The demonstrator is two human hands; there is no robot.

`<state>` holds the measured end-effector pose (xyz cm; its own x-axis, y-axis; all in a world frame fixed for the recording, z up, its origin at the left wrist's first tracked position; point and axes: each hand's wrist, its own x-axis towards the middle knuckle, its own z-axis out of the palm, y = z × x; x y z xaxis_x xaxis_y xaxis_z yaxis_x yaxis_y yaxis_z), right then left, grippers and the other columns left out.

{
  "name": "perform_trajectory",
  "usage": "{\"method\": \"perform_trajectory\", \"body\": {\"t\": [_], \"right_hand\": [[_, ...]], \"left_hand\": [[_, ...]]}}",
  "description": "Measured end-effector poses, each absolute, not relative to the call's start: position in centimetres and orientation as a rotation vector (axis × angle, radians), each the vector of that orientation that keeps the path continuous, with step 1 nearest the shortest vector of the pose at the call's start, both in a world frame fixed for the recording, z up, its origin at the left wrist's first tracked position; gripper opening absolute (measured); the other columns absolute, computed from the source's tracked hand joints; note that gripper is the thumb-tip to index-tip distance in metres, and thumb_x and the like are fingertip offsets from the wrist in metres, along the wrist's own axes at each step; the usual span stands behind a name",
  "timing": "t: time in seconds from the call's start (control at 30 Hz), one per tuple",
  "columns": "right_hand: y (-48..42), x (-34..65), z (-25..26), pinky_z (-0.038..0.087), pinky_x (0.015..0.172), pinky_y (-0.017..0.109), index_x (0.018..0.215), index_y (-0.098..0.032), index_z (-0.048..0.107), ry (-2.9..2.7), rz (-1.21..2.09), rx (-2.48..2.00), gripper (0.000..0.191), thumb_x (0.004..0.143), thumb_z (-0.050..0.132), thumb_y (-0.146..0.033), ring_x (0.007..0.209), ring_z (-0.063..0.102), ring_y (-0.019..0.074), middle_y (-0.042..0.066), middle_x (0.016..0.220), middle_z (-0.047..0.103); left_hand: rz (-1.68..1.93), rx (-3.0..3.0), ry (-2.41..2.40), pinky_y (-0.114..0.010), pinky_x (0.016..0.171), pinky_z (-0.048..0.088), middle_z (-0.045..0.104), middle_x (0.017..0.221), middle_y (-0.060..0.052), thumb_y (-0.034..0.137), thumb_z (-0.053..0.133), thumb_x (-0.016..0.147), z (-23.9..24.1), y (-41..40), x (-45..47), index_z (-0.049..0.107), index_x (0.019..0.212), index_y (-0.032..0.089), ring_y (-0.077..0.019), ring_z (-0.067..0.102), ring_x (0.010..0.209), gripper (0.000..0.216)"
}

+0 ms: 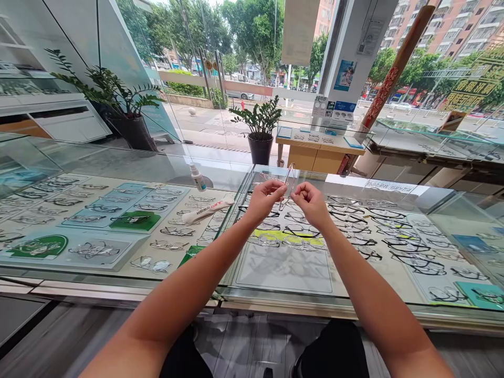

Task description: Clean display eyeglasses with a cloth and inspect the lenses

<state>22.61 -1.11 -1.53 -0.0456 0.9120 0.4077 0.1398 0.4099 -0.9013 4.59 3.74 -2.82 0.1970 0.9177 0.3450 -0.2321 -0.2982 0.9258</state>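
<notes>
Both hands are raised over the glass display counter [283, 268], with a thin-framed pair of eyeglasses [292, 176] upright between them. My left hand [264, 200] pinches the eyeglasses from the left, its fingers closed. From the other side, my right hand [311, 203] is closed too, fingertips against the frame; exactly which part it grips is hard to make out. Left of my hands, a small white spray bottle [198, 178] stands on the counter top. Nearer to me lies a long white packet [208, 211] with red and dark lettering.
Rows of eyeglasses [413, 262] fill the case beneath the glass, some on green or blue cards. A metal-edged seam [235, 236] divides the counter. Beyond it stand a potted plant [260, 147], a wooden display cabinet [321, 155] and a tall window.
</notes>
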Motion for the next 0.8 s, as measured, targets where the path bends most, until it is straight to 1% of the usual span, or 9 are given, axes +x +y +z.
{"method": "perform_trajectory", "body": {"t": [0.17,0.33,0.43,0.63,0.8], "right_hand": [[-1.4,22.4,-1.6,0.028,0.061,0.033,0.091,-0.027,0.057,-1.521,0.787,-0.991,0.040,0.091,0.080,-0.060,0.058,0.029,0.0136,-0.010,0.061,0.035],[-1.4,22.3,-1.9,0.028,0.060,0.033,0.089,-0.028,0.055,-1.595,0.689,-1.041,0.032,0.096,0.074,-0.052,0.058,0.033,0.0152,-0.008,0.061,0.038],[-1.5,22.3,-2.1,0.027,0.061,0.033,0.085,-0.028,0.052,-1.633,0.610,-1.070,0.029,0.099,0.069,-0.046,0.058,0.033,0.0154,-0.008,0.061,0.038],[-1.9,22.3,-1.8,0.031,0.064,0.032,0.093,-0.027,0.060,-1.700,0.466,-1.135,0.006,0.096,0.064,-0.030,0.058,0.038,0.0153,-0.008,0.061,0.042],[-2.0,22.3,-2.0,0.033,0.065,0.032,0.091,-0.028,0.058,-1.752,0.411,-1.185,0.009,0.096,0.066,-0.028,0.058,0.041,0.0153,-0.008,0.062,0.047]], "left_hand": [[1.389,1.455,0.729,-0.032,0.077,0.062,0.073,0.084,-0.003,0.063,0.098,0.075,-2.9,3.8,4.5,0.081,0.089,0.019,-0.0155,0.066,0.077,0.049],[1.457,1.523,0.783,-0.033,0.081,0.060,0.078,0.090,-0.006,0.059,0.097,0.077,-2.6,3.6,4.3,0.081,0.089,0.020,-0.0205,0.071,0.087,0.044],[1.479,1.585,0.815,-0.033,0.080,0.058,0.081,0.094,-0.008,0.058,0.094,0.080,-2.3,3.2,4.3,0.081,0.089,0.020,-0.0230,0.074,0.092,0.042],[1.470,1.619,0.861,-0.031,0.075,0.057,0.082,0.102,-0.010,0.060,0.094,0.079,-2.0,2.7,4.4,0.081,0.090,0.021,-0.0277,0.075,0.103,0.043],[1.471,1.623,0.865,-0.031,0.075,0.058,0.081,0.101,-0.010,0.062,0.094,0.078,-2.0,2.6,4.4,0.081,0.090,0.021,-0.0276,0.075,0.102,0.044]]}}
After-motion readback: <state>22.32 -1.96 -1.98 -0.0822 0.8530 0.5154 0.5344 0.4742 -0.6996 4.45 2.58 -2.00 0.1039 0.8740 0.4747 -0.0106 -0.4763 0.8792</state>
